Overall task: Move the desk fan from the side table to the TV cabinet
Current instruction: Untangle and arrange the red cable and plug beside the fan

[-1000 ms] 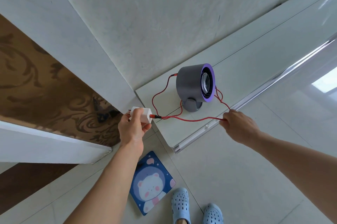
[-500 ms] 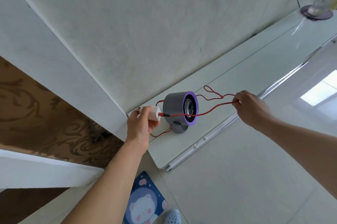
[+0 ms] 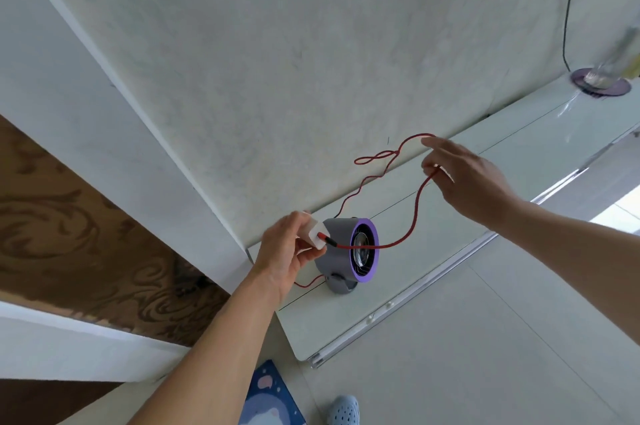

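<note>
Fan (image 3: 349, 251), small and light-looking, stands on the cabinet (image 3: 450, 244); my left hand (image 3: 287, 258) pinches its plug (image 3: 316, 234), my right hand (image 3: 467, 182) loosely hooks the limp red cord (image 3: 412, 213).

The left hand (image 3: 289, 251) is raised on an outstretched bare forearm, its fingers and thumb closed around a small white plug. The right hand (image 3: 467, 182) reaches forward and higher, fingers spread loosely with the forefinger extended, a red cord running through its curled lower fingers.

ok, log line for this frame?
fan on cabinet | left hand holds plug | right hand lifts cable
</note>
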`<state>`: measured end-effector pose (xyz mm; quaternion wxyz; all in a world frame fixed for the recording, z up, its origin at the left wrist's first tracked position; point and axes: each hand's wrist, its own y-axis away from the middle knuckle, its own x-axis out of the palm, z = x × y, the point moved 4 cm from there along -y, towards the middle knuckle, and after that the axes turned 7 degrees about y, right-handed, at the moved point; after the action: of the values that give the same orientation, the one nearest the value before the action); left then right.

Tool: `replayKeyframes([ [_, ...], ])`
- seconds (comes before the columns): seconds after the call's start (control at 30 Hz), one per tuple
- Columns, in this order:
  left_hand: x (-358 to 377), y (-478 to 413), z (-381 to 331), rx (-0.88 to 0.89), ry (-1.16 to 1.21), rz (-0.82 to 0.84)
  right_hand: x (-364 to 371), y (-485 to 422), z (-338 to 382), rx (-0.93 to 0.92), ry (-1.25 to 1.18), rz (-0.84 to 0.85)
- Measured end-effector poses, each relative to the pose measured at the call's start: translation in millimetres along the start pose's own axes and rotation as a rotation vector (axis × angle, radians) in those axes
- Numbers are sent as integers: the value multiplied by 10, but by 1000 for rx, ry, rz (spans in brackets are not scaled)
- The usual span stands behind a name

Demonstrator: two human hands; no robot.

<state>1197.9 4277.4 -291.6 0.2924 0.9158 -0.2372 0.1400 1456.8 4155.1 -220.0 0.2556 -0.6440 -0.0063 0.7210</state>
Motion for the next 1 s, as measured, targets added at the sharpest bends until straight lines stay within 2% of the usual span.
replayKeyframes([
  [0.13, 152, -155, -264, 39, -226, -15, -103, -303, 178, -217, 41, -8],
  [0.3, 402, -463, -633, 134, -462, 80, -139, -656, 316, -429, 91, 20],
  [0.5, 582, -915, -935, 219, -822, 88, -167, -987, 455, -597, 95, 7],
  [0.6, 627, -1097, -1005, 180, -850, 119, -188, -1121, 499, -639, 90, 15],
  [0.7, 618, -1253, -1027, 105, -1009, 124, -205, -1234, 489, -652, 93, 16],
  [0.87, 565, -1371, -994, -5, -919, 123, -216, -1428, 454, -686, 100, 5],
  [1.0, 564, -1422, -1073, 15, -902, 124, -206, -1557, 438, -699, 130, 22],
])
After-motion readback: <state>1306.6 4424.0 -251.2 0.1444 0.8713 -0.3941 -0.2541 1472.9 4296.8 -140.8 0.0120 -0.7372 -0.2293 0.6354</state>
